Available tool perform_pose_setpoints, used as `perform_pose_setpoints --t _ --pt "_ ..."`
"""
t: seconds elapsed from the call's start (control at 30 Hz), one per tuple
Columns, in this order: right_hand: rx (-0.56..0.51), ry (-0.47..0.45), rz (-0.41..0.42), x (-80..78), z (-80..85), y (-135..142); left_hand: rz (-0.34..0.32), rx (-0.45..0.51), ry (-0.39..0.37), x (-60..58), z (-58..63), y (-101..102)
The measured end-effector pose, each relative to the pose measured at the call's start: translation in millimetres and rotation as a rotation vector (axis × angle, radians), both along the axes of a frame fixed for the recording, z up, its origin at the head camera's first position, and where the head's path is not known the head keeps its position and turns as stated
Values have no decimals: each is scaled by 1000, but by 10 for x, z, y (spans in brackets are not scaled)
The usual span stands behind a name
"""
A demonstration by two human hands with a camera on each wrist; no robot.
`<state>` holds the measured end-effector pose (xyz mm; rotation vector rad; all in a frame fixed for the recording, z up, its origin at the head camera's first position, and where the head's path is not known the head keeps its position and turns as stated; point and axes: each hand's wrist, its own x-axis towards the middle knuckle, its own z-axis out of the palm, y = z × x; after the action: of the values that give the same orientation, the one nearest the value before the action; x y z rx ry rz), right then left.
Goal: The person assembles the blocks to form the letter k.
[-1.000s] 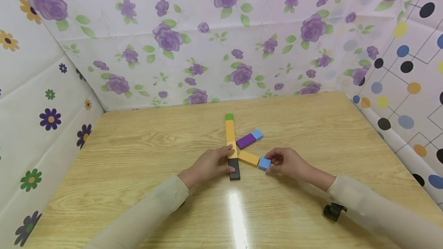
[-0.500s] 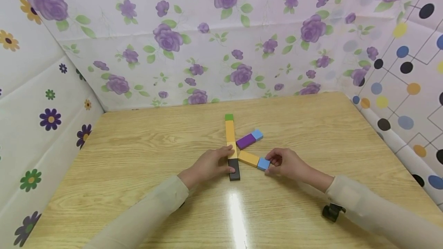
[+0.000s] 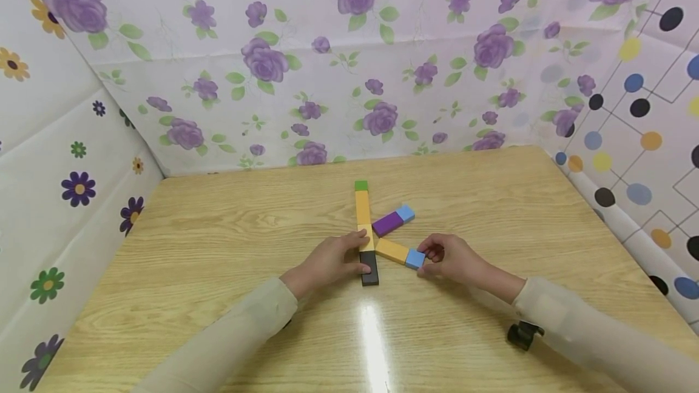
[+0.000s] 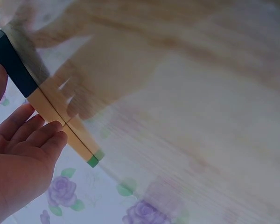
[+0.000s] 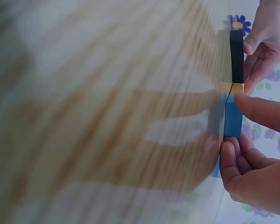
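My left hand (image 3: pixel 326 264) rests on a straight row of blocks, its thumb on the black block (image 3: pixel 373 278) and its fingertips on the pale yellow block (image 3: pixel 369 246). Above these, the row continues with an orange block (image 3: pixel 363 208) and a small green block (image 3: pixel 361 185). With thumb and fingers, my right hand (image 3: pixel 460 261) pinches a light blue block (image 3: pixel 414 259) at its right end. That block meets the end of a slanted orange-yellow block (image 3: pixel 391 251), which angles off the row. The right wrist view shows the blue block (image 5: pixel 233 116) between thumb and fingers.
A purple block (image 3: pixel 388 224) with another light blue block (image 3: pixel 406 213) at its end slants up and right from the row. All lie on a glossy wooden table (image 3: pixel 235 217) walled by patterned cloth (image 3: pixel 306 77). A black device (image 3: pixel 522 335) hangs below the right sleeve.
My right hand has slid the light blue block slightly left, closing its small gap to the slanted orange-yellow block. The left hand has stayed in place on the row.
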<state>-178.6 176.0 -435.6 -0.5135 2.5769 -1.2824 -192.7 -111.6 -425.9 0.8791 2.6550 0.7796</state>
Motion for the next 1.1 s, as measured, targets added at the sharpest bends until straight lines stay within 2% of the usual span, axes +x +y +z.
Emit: perform_pose_setpoints --t 0.2,0.77,1.1 --pt "10 19 8 -1 0 -4 2 -4 -1 1 -1 -1" --pt "37 -19 -6 0 7 13 -18 15 32 24 7 -5" --pt "32 -8 5 -6 -7 27 -18 19 29 26 2 -2"
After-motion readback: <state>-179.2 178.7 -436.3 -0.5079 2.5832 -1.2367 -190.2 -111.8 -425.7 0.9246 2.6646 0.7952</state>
